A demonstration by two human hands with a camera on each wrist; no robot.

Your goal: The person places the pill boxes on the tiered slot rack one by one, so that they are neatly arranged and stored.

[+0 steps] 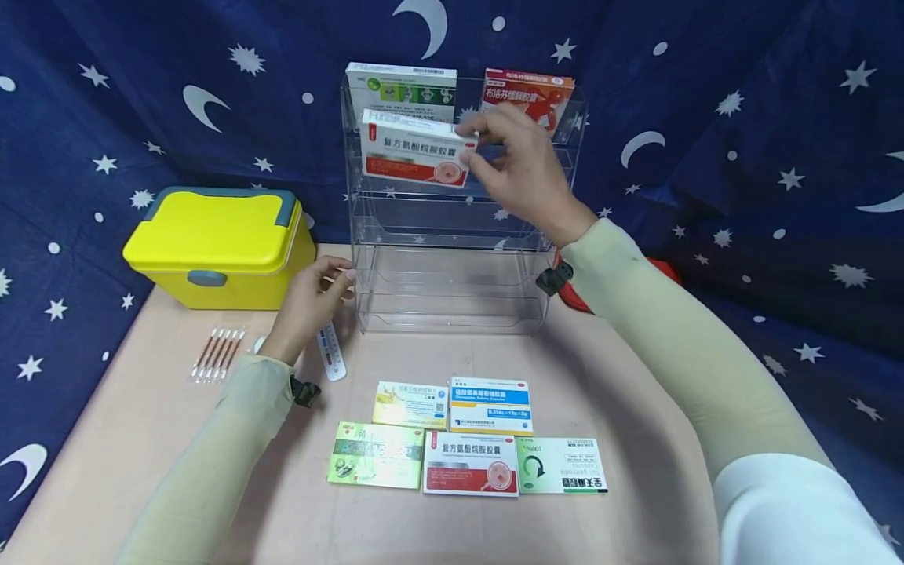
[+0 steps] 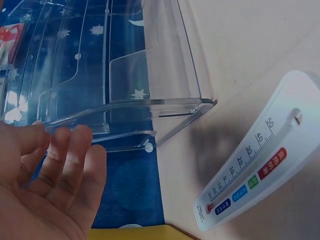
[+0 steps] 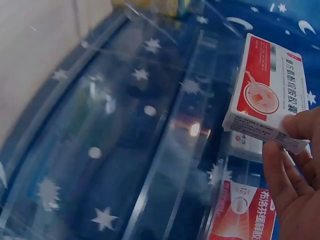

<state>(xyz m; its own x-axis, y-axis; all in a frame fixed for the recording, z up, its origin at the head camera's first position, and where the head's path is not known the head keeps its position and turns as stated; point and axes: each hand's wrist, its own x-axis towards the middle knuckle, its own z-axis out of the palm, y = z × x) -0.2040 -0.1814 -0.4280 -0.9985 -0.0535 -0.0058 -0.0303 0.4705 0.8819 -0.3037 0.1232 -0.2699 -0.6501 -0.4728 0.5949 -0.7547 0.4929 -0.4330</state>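
Item: red-and-white medicine box (image 1: 415,153), held at its right end by the right hand (image 1: 519,169), fingers (image 3: 277,172) and thumb pinching the short edge; box sits at the second tier of the clear acrylic rack (image 1: 452,267), in front of the green-and-white box (image 1: 402,88) on the top tier, left of the orange-red box (image 1: 530,92). Left hand (image 1: 311,302) rests beside the rack's lower left corner, fingers (image 2: 75,160) loosely spread and holding nothing, near the white thermometer card (image 1: 330,351). Risk, as judged: a one-ended pinch lets the box's far end sag or catch the tier's front lip; a push could shift the light rack, which the left hand does not plainly brace. Room: the three lower tiers stand vacant; the yellow case (image 1: 219,245) flanks the rack's left. On the worktop (image 1: 636,408) in front lie five more boxes (image 1: 466,439), and wrapped swabs (image 1: 216,355) to the left.
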